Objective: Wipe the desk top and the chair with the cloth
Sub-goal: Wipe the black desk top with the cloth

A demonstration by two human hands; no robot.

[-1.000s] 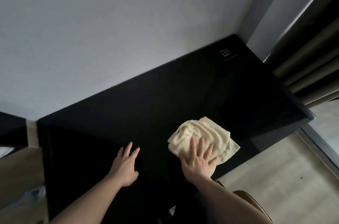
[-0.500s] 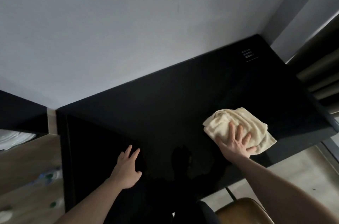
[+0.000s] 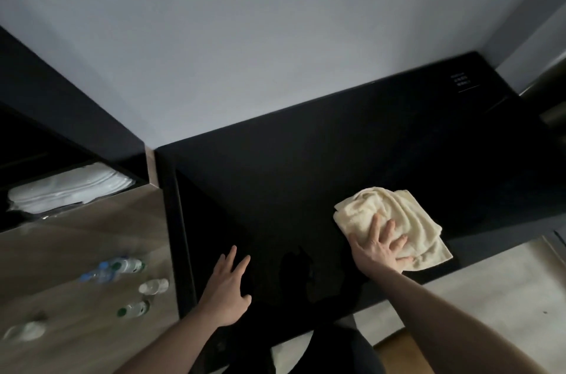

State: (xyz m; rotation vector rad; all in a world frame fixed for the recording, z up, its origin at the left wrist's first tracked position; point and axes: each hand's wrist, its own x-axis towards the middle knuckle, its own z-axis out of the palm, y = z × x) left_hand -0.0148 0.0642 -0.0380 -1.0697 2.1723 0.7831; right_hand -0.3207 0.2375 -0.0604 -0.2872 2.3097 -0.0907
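Note:
A crumpled cream cloth [image 3: 395,214] lies on the glossy black desk top [image 3: 306,165], near its front right edge. My right hand [image 3: 378,246] presses flat on the cloth's near side with fingers spread. My left hand [image 3: 228,285] rests flat on the desk near its front left part, fingers straight. A brown chair [image 3: 395,352] shows only as a sliver at the bottom, below the desk's front edge.
A grey wall [image 3: 275,36] backs the desk. To the left stands a wooden counter [image 3: 76,251] with several water bottles [image 3: 122,266] and a shelf of folded white towels [image 3: 67,190]. Dark curtains [image 3: 551,92] hang at the far right. Pale floor [image 3: 490,275] lies beneath.
My right hand has slid the cloth to the right across the desk. The view has swung left, bringing the wooden counter and bottles into sight. My left hand has stayed flat.

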